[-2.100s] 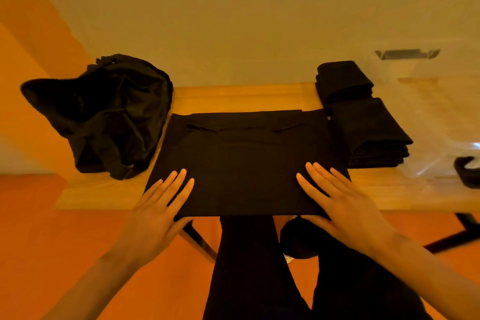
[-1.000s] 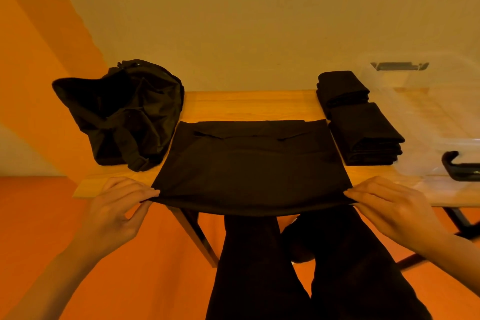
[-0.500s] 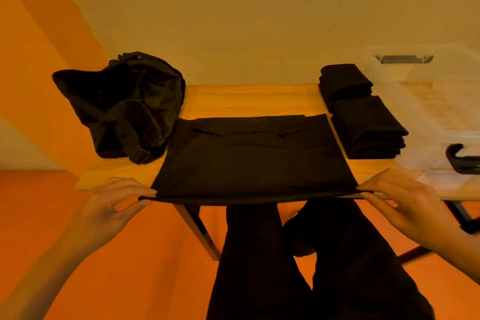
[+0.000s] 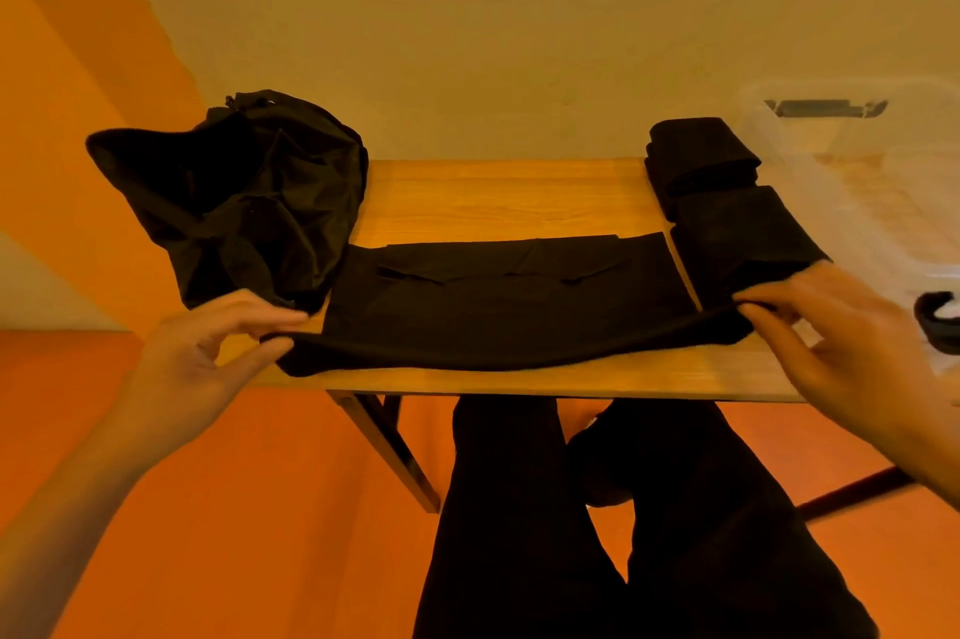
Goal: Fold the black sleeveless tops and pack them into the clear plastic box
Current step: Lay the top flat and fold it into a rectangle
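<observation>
1. Lying centre front on the wooden table (image 4: 498,202): one black sleeveless top (image 4: 509,295) of soft, matte cloth. It is folded to a broad rectangle, with narrow flaps turned in along its far side. The near hem is raised off the board and sags in the middle.
2. Left hand (image 4: 202,358): thumb and fingertips pinch the near left corner of the top, and the fingers are gently curved.
3. Right hand (image 4: 857,342): thumb and forefinger pinch the near right corner. Motion blur makes the other fingers hard to tell apart.
4. Heap of unfolded tops (image 4: 244,202): crumpled black cloth with deep creases at the table's left end, one point overhanging the edge. The number of pieces cannot be told.
5. Folded tops (image 4: 737,233): two compact, thick bundles, one behind the other, just right of the spread top. The right hand hides the front of the nearer bundle.
6. Clear plastic box (image 4: 872,181): translucent, with a rounded rim, at the table's right end just beside the folded tops. The picture edge cuts it off.
   - A grey latch (image 4: 826,108) sits on its far wall.
   - A black clip (image 4: 935,321) sits at its near end.
   - Glare washes out the interior, so its contents cannot be made out.
7. Table: straight wood grain and a square front edge. Its legs are only partly seen.
8. Person's legs (image 4: 571,508): in black trousers, below the table's front edge, over an orange floor (image 4: 260,508).
</observation>
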### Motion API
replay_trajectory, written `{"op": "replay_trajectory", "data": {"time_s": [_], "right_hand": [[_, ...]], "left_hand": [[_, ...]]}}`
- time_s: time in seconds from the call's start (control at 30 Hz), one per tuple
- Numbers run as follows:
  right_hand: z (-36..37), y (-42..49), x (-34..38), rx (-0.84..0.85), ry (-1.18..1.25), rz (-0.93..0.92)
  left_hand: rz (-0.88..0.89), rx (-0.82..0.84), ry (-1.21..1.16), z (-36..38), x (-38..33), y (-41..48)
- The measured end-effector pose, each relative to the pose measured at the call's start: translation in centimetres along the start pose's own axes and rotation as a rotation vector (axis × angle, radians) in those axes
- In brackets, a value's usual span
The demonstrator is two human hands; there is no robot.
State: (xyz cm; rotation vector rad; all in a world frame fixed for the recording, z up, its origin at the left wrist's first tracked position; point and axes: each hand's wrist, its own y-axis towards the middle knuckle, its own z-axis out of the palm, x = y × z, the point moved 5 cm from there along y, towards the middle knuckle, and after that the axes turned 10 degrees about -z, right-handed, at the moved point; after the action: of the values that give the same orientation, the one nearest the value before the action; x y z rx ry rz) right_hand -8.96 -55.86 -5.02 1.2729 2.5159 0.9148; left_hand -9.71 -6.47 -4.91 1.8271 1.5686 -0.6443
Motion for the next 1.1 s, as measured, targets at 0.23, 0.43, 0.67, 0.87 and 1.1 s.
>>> {"op": "replay_trajectory", "data": {"time_s": [0.23, 0.43, 0.67, 0.87, 1.1], "right_hand": [[1.3, 3.7, -2.1, 0.005, -0.137, 0.101], [2.5, 5.7, -3.9, 0.089, -0.209, 0.206], [3.9, 8.3, -6.2, 0.25, -0.293, 0.225], [5.3, 10.0, -7.6, 0.313, -0.36, 0.22], [7.4, 11.6, -8.1, 0.393, -0.503, 0.172]], "left_hand": [[0.023, -0.132, 0.254, 0.1, 0.3, 4.2], [0.033, -0.2, 0.336, 0.2, -0.9, 7.0], [0.008, -0.196, 0.471, 0.2, -1.2, 10.2], [-0.114, -0.215, 0.471, 0.6, -0.7, 12.4], [-0.159, -0.227, 0.557, 1.3, 0.4, 14.3]]}}
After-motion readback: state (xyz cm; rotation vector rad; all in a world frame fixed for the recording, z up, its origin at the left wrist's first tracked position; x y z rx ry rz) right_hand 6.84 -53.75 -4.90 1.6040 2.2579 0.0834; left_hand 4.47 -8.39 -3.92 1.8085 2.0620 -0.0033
